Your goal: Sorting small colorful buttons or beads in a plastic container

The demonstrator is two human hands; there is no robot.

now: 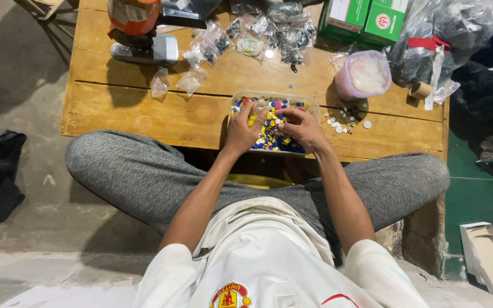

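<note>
In the head view, centre frame, we see both hands in one clear tub (312,104) of small coloured pieces (270,132). The left hand (243,129) curls, pinching a yellow piece; the right hand (302,128) curls, grip unclear. We judge sorting is under way; next needs fine fingertip picking. Upper right: two green boxes (366,20), one lidded pink tub (364,74).

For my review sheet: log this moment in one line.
left hand: in tub | right hand: in tub | contents: coloured pieces
</note>
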